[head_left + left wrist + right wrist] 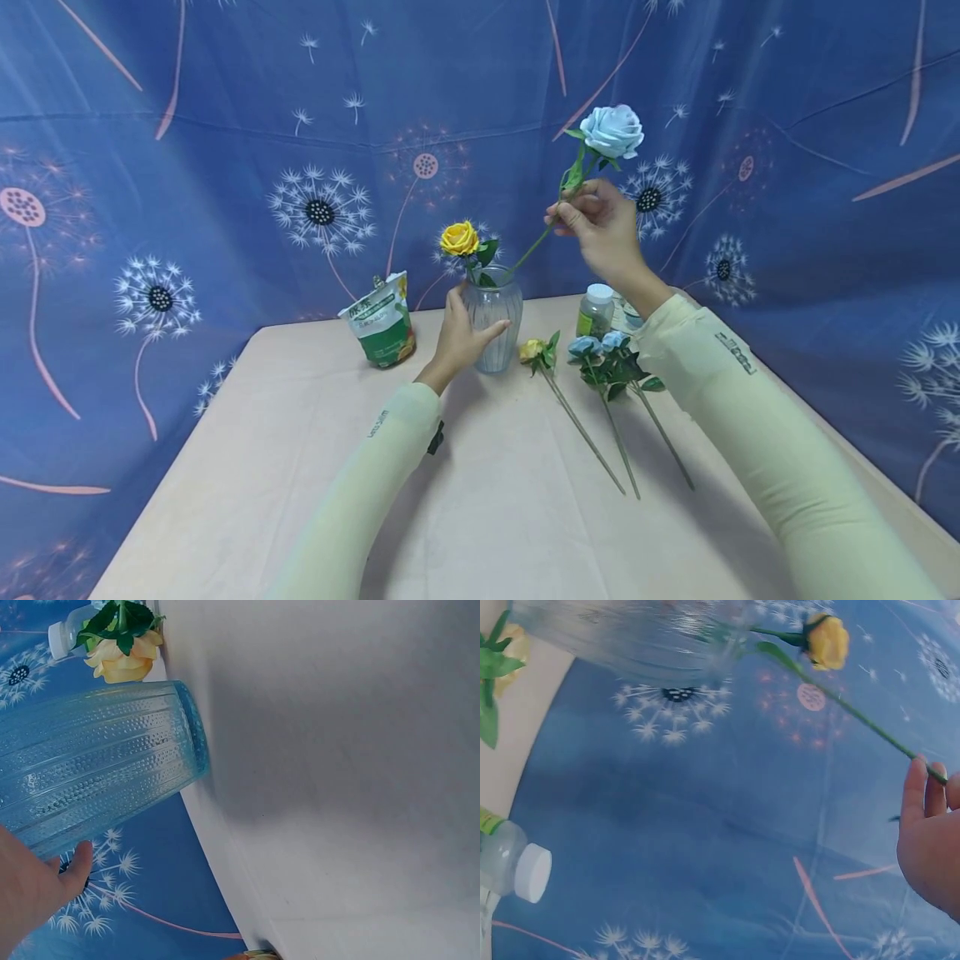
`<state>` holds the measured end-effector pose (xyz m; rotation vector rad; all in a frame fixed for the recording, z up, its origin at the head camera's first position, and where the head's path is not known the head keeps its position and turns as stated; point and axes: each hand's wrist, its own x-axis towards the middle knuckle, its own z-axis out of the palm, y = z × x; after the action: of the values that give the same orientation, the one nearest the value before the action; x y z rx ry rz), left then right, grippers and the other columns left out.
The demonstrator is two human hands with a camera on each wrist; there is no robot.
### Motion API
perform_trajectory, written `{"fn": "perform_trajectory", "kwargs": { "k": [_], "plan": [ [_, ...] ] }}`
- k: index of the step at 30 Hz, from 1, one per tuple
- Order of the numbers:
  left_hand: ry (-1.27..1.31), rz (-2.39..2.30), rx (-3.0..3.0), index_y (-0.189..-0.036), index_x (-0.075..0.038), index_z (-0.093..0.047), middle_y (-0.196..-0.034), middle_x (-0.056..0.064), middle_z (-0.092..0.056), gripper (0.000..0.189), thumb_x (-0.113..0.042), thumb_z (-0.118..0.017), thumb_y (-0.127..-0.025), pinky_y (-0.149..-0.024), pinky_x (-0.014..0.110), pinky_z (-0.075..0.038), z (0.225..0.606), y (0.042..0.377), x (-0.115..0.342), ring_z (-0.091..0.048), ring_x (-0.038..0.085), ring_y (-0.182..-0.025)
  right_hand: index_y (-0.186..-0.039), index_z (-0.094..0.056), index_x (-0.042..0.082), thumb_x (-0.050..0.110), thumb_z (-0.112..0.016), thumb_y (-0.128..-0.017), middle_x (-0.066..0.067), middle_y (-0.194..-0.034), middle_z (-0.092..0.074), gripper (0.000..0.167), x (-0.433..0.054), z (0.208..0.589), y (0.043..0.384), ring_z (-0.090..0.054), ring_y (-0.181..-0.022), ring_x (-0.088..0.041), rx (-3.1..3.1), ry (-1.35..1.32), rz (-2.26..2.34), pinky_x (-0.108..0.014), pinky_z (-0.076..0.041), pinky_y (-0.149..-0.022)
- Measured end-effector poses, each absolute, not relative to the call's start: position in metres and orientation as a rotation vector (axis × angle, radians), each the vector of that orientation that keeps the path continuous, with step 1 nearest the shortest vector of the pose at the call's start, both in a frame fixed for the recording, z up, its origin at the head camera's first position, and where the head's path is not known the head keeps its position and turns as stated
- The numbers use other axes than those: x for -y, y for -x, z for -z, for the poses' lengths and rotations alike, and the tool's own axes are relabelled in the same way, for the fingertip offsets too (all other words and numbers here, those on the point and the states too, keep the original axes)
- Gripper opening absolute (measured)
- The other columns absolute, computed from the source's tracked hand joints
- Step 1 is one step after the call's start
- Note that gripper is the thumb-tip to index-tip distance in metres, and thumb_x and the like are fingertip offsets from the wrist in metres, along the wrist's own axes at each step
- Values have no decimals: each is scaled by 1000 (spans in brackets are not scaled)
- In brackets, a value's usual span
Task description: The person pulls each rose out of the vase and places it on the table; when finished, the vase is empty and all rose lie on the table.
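Note:
A ribbed clear glass vase (497, 321) stands upright toward the back of the table, a yellow rose (460, 239) leaning out of its mouth. My left hand (459, 337) holds the vase from the left, thumb across its front and the other fingers partly hidden; the left wrist view shows the vase (105, 761) beside that hand. Up to the right, my right hand (600, 229) pinches the green stem of a light blue rose (612, 132) below its bloom. The lower end of this stem (870, 724) slants down to the vase's mouth.
Right of the vase lie a pale yellow rose (534, 350) and two blue roses (600, 343), stems toward the front. Behind them stands a white-capped bottle (596, 310). A green and white pouch (384, 325) stands at the left. A blue dandelion-print curtain (225, 208) hangs behind the table.

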<state>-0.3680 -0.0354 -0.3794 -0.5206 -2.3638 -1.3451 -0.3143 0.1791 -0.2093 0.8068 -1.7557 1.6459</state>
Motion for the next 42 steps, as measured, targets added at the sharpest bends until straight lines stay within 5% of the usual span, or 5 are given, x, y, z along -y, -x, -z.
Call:
{"fn": "perform_trajectory", "kwargs": {
  "k": [7,16,26,42],
  "plan": [
    [512,1358,2359,-155,-9,-14,-154,13,-28,106,-52,-77,-82,-115,45,-31,380,368,35,-32,29,-143,-98,-74,0,0,-69,-90,-6,-88,-75,9,-181,195,304,-72,-77,-16,1510,-727,-1640,-23,-58,-63],
    [507,1345,2368,-155,-10,-14,-154,12,-28,105,-51,-78,-82,-115,44,-31,379,368,34,-32,28,-143,-95,-67,-7,-7,-70,-87,-11,-84,-74,8,-181,190,286,-72,-71,-19,1390,-839,-1744,-27,-57,-59],
    [514,1353,2358,-154,-8,-15,-154,14,-28,104,-51,-77,-83,-115,46,-31,381,368,34,-31,30,-143,-91,-72,-4,-12,-73,-81,-9,-88,-75,13,-181,197,276,-73,-90,-18,1471,-653,-2051,-27,-57,-83],
    [524,1320,2372,-154,-8,-14,-155,15,-25,103,-51,-75,-84,-115,46,-31,381,368,34,-30,29,-144,-98,-67,1,1,-72,-86,-8,-90,-72,14,-195,216,277,-72,-83,-17,1464,-419,-2456,-24,-58,-74]
  ]
}}
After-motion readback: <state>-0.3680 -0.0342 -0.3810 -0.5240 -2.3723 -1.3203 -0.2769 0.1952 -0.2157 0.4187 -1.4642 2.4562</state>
